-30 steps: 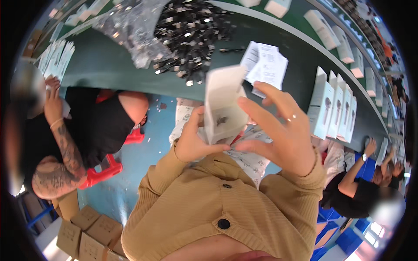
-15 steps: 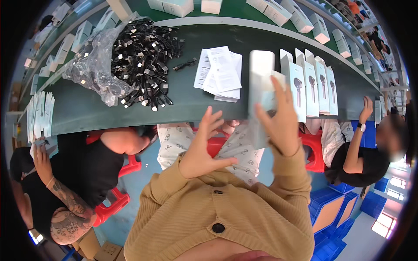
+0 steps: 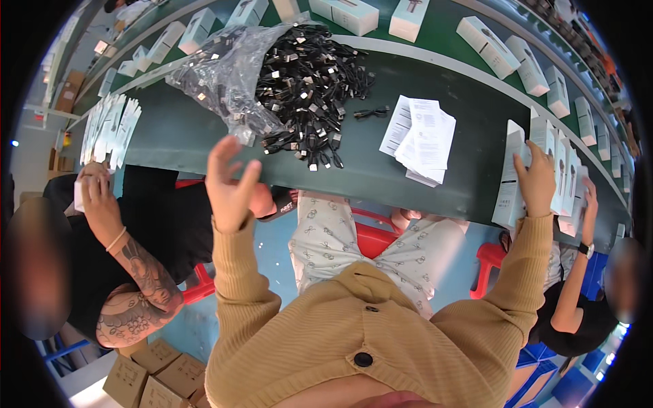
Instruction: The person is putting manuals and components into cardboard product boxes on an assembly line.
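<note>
The right hand (image 3: 536, 182) presses its fingers on the tall white cardboard box (image 3: 511, 175), the first in a row of like boxes (image 3: 562, 170) standing at the right end of the dark green worktop (image 3: 183, 132); its grip lies flat against the carton. The left hand (image 3: 230, 185) hovers near the worktop's front edge, grip spread and empty. Behind it a clear plastic bag (image 3: 224, 75) spills black coiled cables (image 3: 309, 85). White paper leaflets (image 3: 420, 139) lie between. A neighbour's tattooed arm (image 3: 139, 285) is partly cut off.
</note>
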The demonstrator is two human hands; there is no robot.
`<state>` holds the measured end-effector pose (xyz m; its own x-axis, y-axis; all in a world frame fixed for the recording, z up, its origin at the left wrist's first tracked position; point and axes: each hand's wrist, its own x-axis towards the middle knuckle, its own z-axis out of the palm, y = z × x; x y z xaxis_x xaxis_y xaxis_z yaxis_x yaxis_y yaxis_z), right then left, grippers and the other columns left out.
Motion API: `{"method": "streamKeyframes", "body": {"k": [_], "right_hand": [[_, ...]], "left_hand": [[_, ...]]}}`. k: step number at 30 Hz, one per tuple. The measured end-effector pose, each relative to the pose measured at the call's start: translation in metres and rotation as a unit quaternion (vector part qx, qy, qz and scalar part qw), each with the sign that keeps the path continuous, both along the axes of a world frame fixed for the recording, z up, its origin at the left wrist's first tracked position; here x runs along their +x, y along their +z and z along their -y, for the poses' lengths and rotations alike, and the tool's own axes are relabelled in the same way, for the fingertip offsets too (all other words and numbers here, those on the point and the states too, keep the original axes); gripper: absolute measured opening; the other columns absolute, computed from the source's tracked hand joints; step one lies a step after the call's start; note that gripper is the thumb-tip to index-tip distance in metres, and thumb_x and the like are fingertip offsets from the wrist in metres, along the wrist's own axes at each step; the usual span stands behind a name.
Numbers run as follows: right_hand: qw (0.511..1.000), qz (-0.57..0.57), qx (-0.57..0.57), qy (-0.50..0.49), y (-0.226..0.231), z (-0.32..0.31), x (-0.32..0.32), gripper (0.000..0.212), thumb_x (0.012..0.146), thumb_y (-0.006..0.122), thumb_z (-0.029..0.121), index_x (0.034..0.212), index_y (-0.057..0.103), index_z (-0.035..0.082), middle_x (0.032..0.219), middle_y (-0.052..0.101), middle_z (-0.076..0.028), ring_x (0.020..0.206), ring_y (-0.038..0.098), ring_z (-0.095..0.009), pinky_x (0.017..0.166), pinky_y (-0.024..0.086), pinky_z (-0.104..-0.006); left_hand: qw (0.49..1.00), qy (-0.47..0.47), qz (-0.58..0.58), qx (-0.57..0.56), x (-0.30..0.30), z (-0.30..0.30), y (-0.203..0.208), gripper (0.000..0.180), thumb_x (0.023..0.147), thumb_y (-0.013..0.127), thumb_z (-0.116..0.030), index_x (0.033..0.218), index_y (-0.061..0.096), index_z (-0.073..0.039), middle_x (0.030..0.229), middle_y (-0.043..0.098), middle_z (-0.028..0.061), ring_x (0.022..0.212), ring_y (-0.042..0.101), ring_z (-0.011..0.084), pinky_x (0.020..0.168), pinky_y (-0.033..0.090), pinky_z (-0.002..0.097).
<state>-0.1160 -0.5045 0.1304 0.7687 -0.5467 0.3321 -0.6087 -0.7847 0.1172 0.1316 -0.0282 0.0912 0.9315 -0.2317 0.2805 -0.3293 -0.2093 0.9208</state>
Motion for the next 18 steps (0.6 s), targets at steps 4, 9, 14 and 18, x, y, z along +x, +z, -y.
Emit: {"method": "streamKeyframes", "body": {"k": [4, 9, 14, 18], "right_hand": [[0.995, -0.045, -0.088, -0.016, 0.019, -0.016, 0.020, 0.040, 0.082, 0.066, 0.030, 0.117, 0.061, 0.011, 0.111, 0.063, -0.014, 0.103, 0.056, -0.034, 0.082, 0.048, -0.0432], [0.967, 0.049, 0.076, 0.239, 0.029, -0.050, 0.078, 0.042, 0.085, 0.063, 0.022, 0.124, 0.056, 0.007, 0.120, 0.058, -0.021, 0.110, 0.054, -0.039, 0.093, 0.044, -0.0444], [0.923, -0.009, 0.208, 0.324, -0.006, -0.082, 0.144, 0.047, 0.086, 0.063, 0.025, 0.126, 0.054, 0.003, 0.125, 0.055, -0.022, 0.117, 0.051, -0.039, 0.100, 0.041, -0.0417], [0.897, -0.074, 0.342, 0.269, 0.008, -0.081, 0.159, 0.042, 0.077, 0.069, 0.020, 0.114, 0.062, 0.002, 0.119, 0.059, -0.019, 0.110, 0.056, -0.036, 0.095, 0.044, -0.0404]], "left_hand": [[0.973, 0.155, 0.096, 0.145, 0.062, -0.041, 0.000, 0.052, 0.078, 0.074, -0.015, 0.125, 0.053, -0.006, 0.123, 0.057, 0.0070, 0.113, 0.052, 0.0204, 0.088, 0.044, 0.0368], [0.967, 0.171, 0.100, 0.161, 0.094, -0.065, 0.004, 0.050, 0.079, 0.074, -0.018, 0.124, 0.055, -0.006, 0.121, 0.059, 0.0075, 0.109, 0.056, 0.0199, 0.085, 0.045, 0.0353], [0.941, 0.181, 0.211, 0.193, 0.097, -0.063, 0.015, 0.046, 0.078, 0.075, -0.017, 0.119, 0.059, -0.006, 0.114, 0.061, 0.0056, 0.097, 0.059, 0.0184, 0.079, 0.047, 0.0330], [0.937, 0.190, 0.239, 0.171, 0.094, -0.079, 0.050, 0.046, 0.076, 0.077, -0.016, 0.117, 0.059, -0.004, 0.108, 0.062, 0.0060, 0.091, 0.059, 0.0170, 0.074, 0.047, 0.0305]]}}
